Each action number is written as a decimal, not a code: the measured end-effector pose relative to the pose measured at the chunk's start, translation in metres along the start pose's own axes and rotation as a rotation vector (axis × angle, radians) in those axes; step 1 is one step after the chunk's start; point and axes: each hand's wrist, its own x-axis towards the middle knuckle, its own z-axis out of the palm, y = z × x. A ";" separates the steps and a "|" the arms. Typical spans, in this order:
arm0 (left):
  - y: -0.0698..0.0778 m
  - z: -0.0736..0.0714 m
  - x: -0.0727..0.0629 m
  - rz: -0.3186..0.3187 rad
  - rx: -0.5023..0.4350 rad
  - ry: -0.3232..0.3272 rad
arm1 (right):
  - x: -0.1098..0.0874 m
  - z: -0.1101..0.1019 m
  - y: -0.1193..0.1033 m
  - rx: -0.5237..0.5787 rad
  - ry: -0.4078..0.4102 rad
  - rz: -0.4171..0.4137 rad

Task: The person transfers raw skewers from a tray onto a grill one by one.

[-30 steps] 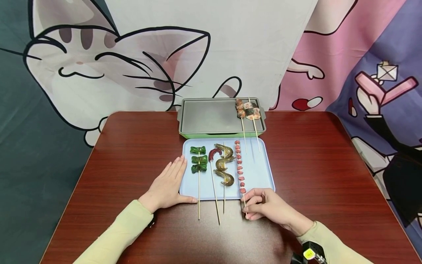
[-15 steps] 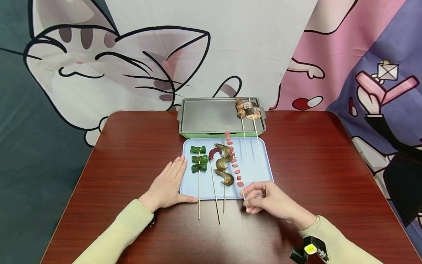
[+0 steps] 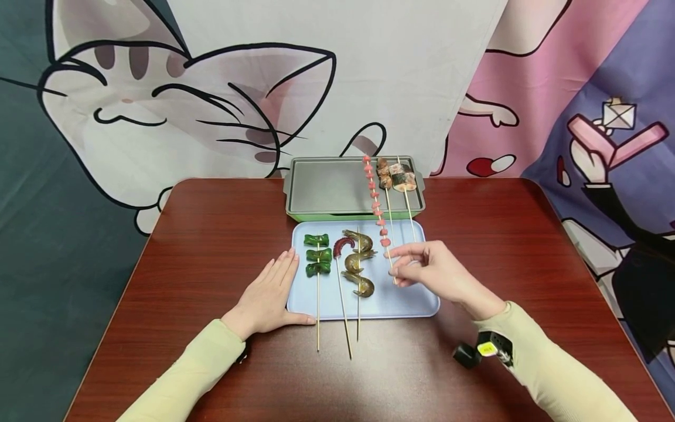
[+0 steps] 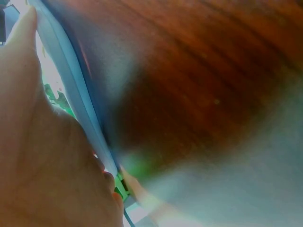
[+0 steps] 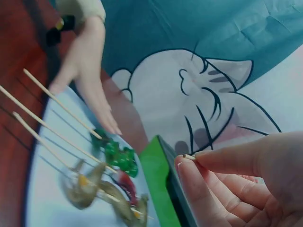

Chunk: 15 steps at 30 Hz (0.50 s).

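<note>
My right hand (image 3: 440,269) pinches the bare stick end of a skewer with small pink-red pieces (image 3: 377,205), its food part over the grey griddle (image 3: 327,184). In the right wrist view only the stick's end (image 5: 189,156) shows between thumb and finger. My left hand (image 3: 269,296) lies along the left edge of the light-blue tray (image 3: 411,305), fingers straight, thumb by the front edge. On the tray are a green pepper skewer (image 3: 319,255), a dark red tentacle skewer (image 3: 340,246) and a shrimp skewer (image 3: 360,262), their sticks jutting over the front edge.
A browned meat skewer (image 3: 384,174) and a fish-steak-like skewer (image 3: 403,177) lie on the griddle's right side, sticks pointing toward me. The griddle stands directly behind the tray on the reddish-brown table (image 3: 227,217). Behind the table hangs a cartoon cat cloth (image 3: 401,70).
My right hand has lifted the pink-red skewer off the tray and carried it away from me, its tip now over the griddle. The left hand has stayed in place.
</note>
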 end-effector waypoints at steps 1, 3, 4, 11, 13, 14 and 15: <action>0.000 0.000 0.000 0.001 0.000 -0.002 | 0.005 -0.002 -0.001 -0.005 0.012 0.000; 0.000 0.001 0.000 0.002 0.001 -0.001 | 0.014 -0.005 -0.004 -0.003 0.032 0.000; 0.000 0.000 0.000 0.002 0.002 -0.003 | 0.019 -0.007 -0.005 -0.002 0.041 0.003; 0.001 -0.002 0.000 -0.005 0.026 -0.018 | 0.053 -0.015 -0.007 -0.012 0.068 0.068; 0.000 -0.002 0.000 -0.004 0.029 -0.021 | 0.061 -0.016 -0.007 -0.016 0.072 0.091; 0.000 -0.002 0.000 -0.003 0.029 -0.020 | 0.065 -0.016 -0.007 -0.013 0.073 0.102; 0.000 -0.002 0.000 -0.002 0.028 -0.019 | 0.068 -0.016 -0.007 -0.015 0.073 0.112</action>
